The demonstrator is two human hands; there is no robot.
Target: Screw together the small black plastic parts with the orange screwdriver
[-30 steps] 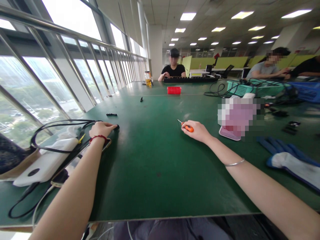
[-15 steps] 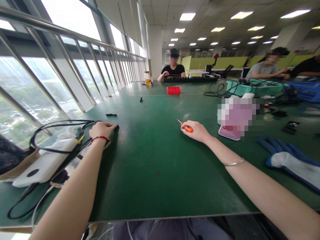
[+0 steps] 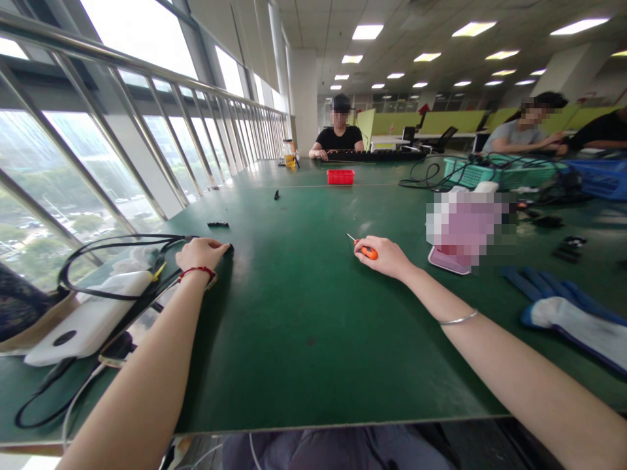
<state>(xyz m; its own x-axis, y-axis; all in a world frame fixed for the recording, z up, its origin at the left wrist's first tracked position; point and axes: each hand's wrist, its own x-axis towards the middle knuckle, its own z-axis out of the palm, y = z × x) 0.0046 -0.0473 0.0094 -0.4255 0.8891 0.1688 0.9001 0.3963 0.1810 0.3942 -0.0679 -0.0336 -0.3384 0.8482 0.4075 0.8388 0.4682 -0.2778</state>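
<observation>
My right hand [image 3: 386,256] rests on the green table [image 3: 304,313], fingers closed round a small orange-handled screwdriver [image 3: 366,250] whose metal tip points up and left. My left hand [image 3: 200,252] lies at the left of the table with its fingers curled over a small black part [image 3: 229,248]. A red cord is round that wrist. Under the left wrist lies a flat phone-like object [image 3: 211,279].
Black cables [image 3: 117,261], a white power bank [image 3: 83,320] and a bag lie at the left edge. Blue and white gloves [image 3: 563,310] and a pink case [image 3: 448,260] lie at the right. Farther off are small black parts [image 3: 218,224], a red tray [image 3: 341,176] and seated people.
</observation>
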